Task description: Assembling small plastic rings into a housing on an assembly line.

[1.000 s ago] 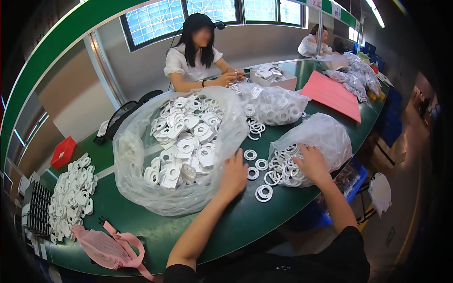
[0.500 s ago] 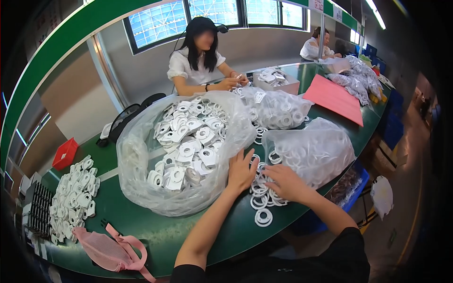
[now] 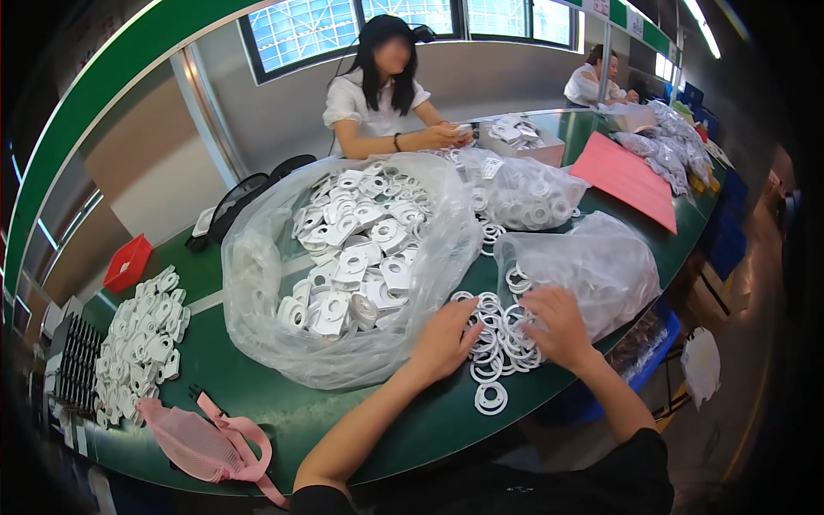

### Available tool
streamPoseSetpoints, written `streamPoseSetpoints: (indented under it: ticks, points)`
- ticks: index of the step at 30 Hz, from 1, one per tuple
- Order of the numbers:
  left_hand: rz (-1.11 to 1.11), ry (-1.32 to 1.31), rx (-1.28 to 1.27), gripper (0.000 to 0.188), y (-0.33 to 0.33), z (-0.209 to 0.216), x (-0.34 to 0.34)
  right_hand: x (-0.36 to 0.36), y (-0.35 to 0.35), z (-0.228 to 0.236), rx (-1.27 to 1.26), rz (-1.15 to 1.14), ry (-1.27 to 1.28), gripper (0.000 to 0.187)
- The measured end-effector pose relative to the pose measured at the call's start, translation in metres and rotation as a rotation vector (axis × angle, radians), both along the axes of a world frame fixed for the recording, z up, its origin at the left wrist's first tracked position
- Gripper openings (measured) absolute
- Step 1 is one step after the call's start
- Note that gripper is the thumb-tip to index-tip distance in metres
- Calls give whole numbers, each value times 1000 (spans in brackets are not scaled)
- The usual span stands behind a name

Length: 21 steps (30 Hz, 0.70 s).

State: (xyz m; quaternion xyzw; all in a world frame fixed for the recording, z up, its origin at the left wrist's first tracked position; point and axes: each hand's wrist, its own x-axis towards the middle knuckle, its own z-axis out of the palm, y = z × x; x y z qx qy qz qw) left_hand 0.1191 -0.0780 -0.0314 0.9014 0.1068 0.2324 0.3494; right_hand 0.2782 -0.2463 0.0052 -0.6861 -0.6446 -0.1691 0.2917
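Note:
A loose pile of white plastic rings lies on the green table in front of me. My left hand is at the pile's left side, fingers apart, with its fingertips at the outer rings. From the right, my right hand reaches over the pile's edge, fingers spread and curved, and holds nothing that I can see. Just beyond it lies a clear plastic bag of rings, its mouth toward the pile. A large open plastic bag of white flat parts with round holes stands beside my left hand.
Across the table a co-worker handles a white part beside a box of parts. Another filled bag and a pink sheet lie farther right. White parts, a red bin and a pink mesh bag are left.
My hands have moved apart, uncovering more of the ring pile between them. The whole view has shifted slightly. The co-worker's hands have moved a little.

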Motion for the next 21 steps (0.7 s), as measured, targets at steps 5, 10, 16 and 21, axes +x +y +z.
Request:
streamPoseSetpoints:
  ticks: [5, 10, 16, 21]
  points:
    - [53, -240, 139, 36, -3, 15, -29, -48, -2, 1, -346, 557, -101, 47]
    - [379, -294, 325, 37, 26, 25, -62, -36, 23, -29, -208, 368, -33, 35]
    - [592, -96, 534, 49, 62, 2, -90, -35, 55, -8, -398, 230, 78, 28]
    - [665, -206, 362, 44, 65, 2, -95, -32, 68, 9, -448, 211, 252, 28]
